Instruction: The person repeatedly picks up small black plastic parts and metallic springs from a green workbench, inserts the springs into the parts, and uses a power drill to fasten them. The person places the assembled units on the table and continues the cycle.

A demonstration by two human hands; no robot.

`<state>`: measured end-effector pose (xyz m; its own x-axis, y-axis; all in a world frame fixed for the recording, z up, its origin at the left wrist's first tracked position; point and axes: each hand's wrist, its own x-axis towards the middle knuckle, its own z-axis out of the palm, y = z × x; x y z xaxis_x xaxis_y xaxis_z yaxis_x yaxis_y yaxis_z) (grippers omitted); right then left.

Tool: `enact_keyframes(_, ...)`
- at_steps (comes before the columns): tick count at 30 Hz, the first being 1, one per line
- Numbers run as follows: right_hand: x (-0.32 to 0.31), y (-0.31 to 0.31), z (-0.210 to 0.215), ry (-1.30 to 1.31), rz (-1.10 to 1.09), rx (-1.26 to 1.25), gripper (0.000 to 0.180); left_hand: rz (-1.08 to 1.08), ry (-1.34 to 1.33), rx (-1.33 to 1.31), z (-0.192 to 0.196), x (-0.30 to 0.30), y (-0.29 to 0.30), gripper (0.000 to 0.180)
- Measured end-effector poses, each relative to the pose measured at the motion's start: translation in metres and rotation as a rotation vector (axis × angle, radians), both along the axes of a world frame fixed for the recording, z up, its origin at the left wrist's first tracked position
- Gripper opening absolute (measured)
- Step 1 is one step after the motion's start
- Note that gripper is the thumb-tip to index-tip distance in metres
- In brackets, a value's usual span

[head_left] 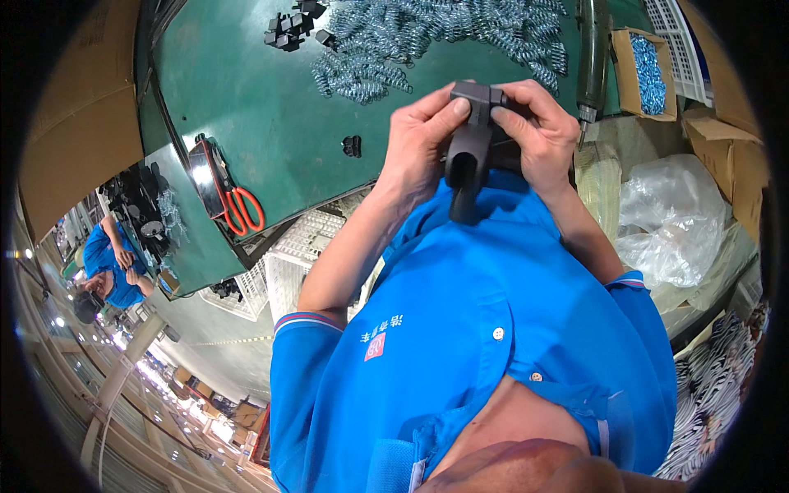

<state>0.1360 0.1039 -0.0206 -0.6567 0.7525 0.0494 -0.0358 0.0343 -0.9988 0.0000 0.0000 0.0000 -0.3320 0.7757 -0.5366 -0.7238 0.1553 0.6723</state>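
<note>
Bright blue short-sleeved polo shirt [460, 296] of the wearer sat closest to the lens, just below the matte black plastic fitting with a blocky head and open tubular lower part [472, 148], used here as landmark. Fitting was held up in front of the chest, between both hands, tube end pointing down toward the shirt. Left hand [417, 135] pinched the fitting's head from its left, thumb flat on the face. Right hand [538, 131] pinched the head's right side between thumb and curled fingers.

Beyond the fitting: heap of silvery-blue metal coil springs [444, 29] on the green tabletop [279, 140]. Far left beyond it, small black plastic blocks [288, 31]. Left of the fitting, a tiny black two-lobed piece [352, 146]; farther left, scissors with orange handles [244, 211] beside a dark flat rectangular slab [205, 177]. Right and beyond, a dark cylindrical tool with metal tip [593, 53], then an open brown cardboard box [669, 100] of shiny blue small parts [648, 74]. Right of the fitting, a crumpled clear plastic bag [670, 218]. Well left, a co-worker in blue [123, 283].
</note>
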Motion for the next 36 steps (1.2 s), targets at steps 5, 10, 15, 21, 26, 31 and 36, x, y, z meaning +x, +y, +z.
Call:
enact_keyframes(5,0.003,0.023,-0.016,-0.099,-0.021,0.2,0.026,-0.292,1.293,0.0,-0.006,-0.01,0.025,0.038)
enact_keyframes(10,0.007,0.027,-0.038,-0.473,-0.011,0.593,0.028,-0.288,1.739,0.024,-0.039,0.003,0.031,0.043)
enact_keyframes(15,0.01,0.024,-0.05,-0.391,-0.066,0.608,0.029,-0.334,1.652,-0.026,-0.041,0.006,0.031,0.041)
enact_keyframes(21,0.01,0.023,-0.053,-0.354,-0.076,0.603,0.031,-0.465,1.582,-0.046,-0.034,-0.001,0.034,0.04)
enact_keyframes(26,0.01,0.024,-0.053,-0.41,-0.067,0.603,0.032,-0.533,1.776,-0.12,-0.031,0.008,0.042,0.039)
enact_keyframes(31,0.019,0.036,-0.041,-0.5,0.127,0.6,0.034,-0.702,1.94,-0.171,-0.025,0.01,0.048,0.035)
enact_keyframes(36,0.021,0.034,-0.046,-0.511,0.111,0.606,0.036,-0.794,1.8,-0.072,-0.02,-0.003,0.051,0.036)
